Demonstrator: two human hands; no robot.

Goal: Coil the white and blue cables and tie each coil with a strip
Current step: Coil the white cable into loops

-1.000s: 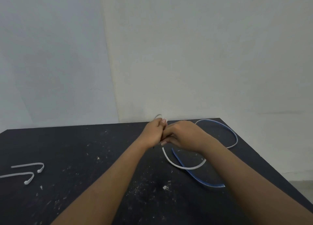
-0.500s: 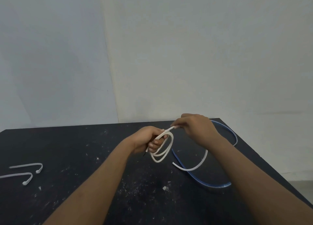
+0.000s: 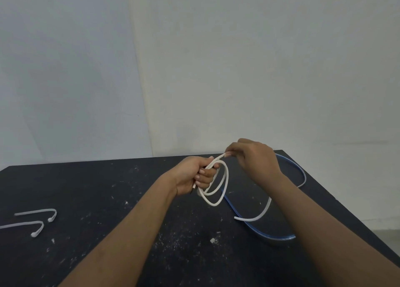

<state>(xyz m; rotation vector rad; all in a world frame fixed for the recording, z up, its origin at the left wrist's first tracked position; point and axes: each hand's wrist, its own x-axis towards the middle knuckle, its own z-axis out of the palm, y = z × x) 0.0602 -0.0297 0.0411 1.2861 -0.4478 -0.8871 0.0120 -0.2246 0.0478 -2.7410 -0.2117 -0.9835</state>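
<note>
The white cable (image 3: 227, 176) hangs in two loops above the surface (image 3: 104, 195), gripped by the curled fingers (image 3: 204, 175) of the left hand (image 3: 188, 176); the right hand (image 3: 255, 159) pinches the next stretch. Coiling looks about half done. Next, the loose tail needs feeding round, and the blue cable (image 3: 272, 237) and strips (image 3: 36, 212) lie untouched.

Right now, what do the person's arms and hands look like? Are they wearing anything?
The left arm and right arm are bare right to the picture's edge, with no sleeves showing. The left hand and right hand wear no gloves, and no ring, watch or bracelet can be seen.
</note>
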